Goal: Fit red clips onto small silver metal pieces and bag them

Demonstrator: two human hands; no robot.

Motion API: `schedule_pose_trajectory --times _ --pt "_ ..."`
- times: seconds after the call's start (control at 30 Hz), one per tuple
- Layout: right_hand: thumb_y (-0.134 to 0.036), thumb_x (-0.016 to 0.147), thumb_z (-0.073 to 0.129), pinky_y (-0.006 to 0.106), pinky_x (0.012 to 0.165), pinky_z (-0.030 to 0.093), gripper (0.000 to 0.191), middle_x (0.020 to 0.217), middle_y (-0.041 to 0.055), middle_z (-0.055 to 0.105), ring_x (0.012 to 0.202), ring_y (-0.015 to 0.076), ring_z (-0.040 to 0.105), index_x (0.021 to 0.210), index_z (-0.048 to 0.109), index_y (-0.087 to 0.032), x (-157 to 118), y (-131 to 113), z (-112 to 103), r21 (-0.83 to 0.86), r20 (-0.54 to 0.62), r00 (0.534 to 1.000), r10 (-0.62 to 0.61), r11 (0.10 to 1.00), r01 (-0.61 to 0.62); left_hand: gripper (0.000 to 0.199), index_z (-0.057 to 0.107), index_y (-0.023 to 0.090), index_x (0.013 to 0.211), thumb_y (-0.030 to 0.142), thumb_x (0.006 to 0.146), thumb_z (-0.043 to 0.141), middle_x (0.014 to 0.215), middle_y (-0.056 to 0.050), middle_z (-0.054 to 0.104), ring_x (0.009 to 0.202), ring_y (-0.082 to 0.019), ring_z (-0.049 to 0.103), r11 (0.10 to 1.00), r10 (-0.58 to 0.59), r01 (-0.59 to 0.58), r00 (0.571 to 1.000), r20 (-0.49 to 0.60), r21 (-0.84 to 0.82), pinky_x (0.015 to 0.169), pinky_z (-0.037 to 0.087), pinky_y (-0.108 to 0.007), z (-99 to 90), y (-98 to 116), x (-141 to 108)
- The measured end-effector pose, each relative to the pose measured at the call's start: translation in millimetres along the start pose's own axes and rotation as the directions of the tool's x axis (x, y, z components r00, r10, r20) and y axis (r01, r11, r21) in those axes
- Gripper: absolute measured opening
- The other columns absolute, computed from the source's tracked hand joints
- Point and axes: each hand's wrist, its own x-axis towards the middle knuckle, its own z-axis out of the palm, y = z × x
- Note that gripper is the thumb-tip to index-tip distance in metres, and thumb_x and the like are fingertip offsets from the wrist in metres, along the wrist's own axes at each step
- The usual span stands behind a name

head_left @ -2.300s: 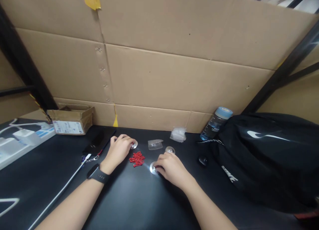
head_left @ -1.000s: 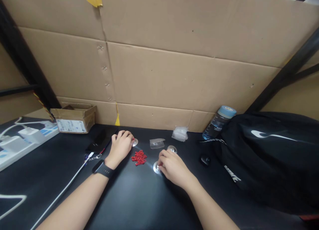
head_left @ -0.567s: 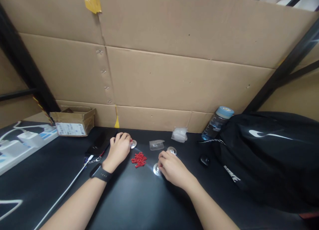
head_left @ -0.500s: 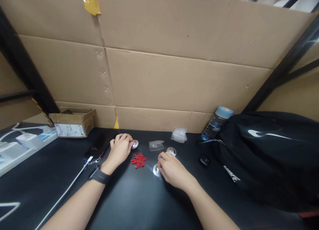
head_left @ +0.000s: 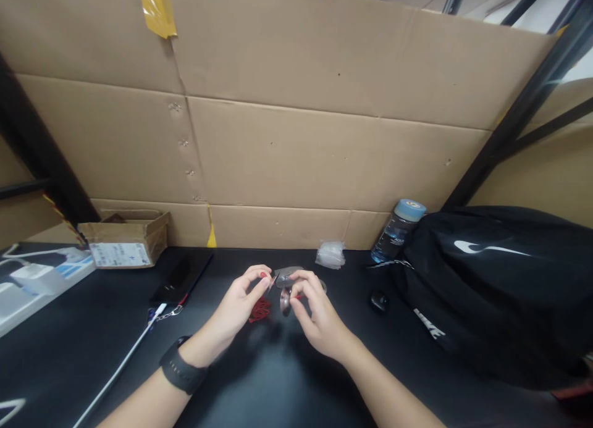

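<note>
My left hand pinches a thin shiny round disc, seen nearly edge-on, with a small red piece showing at the fingertips. Close by on the right, my right hand grips a second shiny disc, tilted up off the table; a bit of red shows at its centre by the thumb. The discs look like clear suction cups. Below and between the hands lies a pile of red small parts, partly covered by my left hand. A third disc peeks out behind my right fingers.
Clear plastic bags lie at the back by the cardboard wall. To the right are a water bottle, a black mouse and a black backpack. A phone, cable, box and power strip stand left.
Both hands have lifted a disc from the table and brought them close together above it. My left hand moved right and nearer. The view shifted slightly.
</note>
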Motion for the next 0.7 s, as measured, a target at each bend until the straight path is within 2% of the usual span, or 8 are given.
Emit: schedule_pose_trajectory --times 0.1,0.23,0.37,0.5,0.7 --pt "-0.026 0.101 0.042 0.038 0.103 0.044 0.013 0.123 0.0117 0.052 0.118 0.0221 0.053 0.096 0.054 -0.021 0.0 0.6 6.2 0.108 -0.095 0.995 0.03 0.994 -0.02 0.032 0.067 0.018 0.085 0.049 0.089 0.062 0.114 -0.009 0.061 0.112 -0.023 0.058 0.998 -0.012 0.011 1.0 -0.011 -0.062 0.1 0.045 -0.031 8.7 7.1 -5.9" --pt "-0.028 0.101 0.044 0.038 0.101 0.046 0.013 0.121 0.0119 0.051 0.115 0.0223 0.055 0.098 0.055 -0.022 -1.4 2.3 12.8 0.17 -0.163 0.984 0.071 0.984 -0.043 0.033 0.067 0.019 0.086 0.051 0.09 0.06 0.115 -0.009 0.058 0.111 -0.023 0.057 0.998 -0.034 0.038 0.998 0.06 -0.058 0.092 0.049 -0.029 12.1 14.0 -10.6" --pt "-0.029 0.101 0.044 0.038 0.1 0.048 0.013 0.124 0.0118 0.05 0.116 0.0218 0.055 0.097 0.055 -0.022 -2.6 0.6 16.5 0.228 -0.152 0.986 0.073 0.973 -0.037 0.034 0.067 0.019 0.085 0.051 0.09 0.059 0.117 -0.009 0.055 0.107 -0.023 0.057 0.998 -0.036 0.041 0.994 0.1 -0.054 0.081 0.052 -0.027 11.5 18.2 -12.6" --pt "-0.031 0.101 0.046 0.037 0.098 0.05 0.014 0.127 0.0117 0.051 0.118 0.0218 0.055 0.097 0.056 -0.022 -3.1 -2.4 19.2 0.289 -0.139 0.988 0.071 0.957 -0.028 0.03 0.069 0.019 0.086 0.048 0.09 0.06 0.113 -0.009 0.057 0.104 -0.022 0.058 1.0 0.014 -0.011 0.994 0.106 -0.026 0.081 0.051 -0.027 13.1 19.9 -13.2" --pt "-0.036 0.099 0.05 0.034 0.081 0.058 0.017 0.131 0.0124 0.053 0.092 0.0173 0.064 0.096 0.057 -0.022 -3.1 0.9 22.4 0.429 -0.141 0.981 0.133 0.901 -0.061 0.029 0.07 0.02 0.089 0.047 0.089 0.062 0.113 -0.009 0.059 0.097 -0.021 0.061 1.0 0.025 -0.027 0.995 0.101 0.012 0.075 0.052 -0.027 12.9 12.9 -12.5"
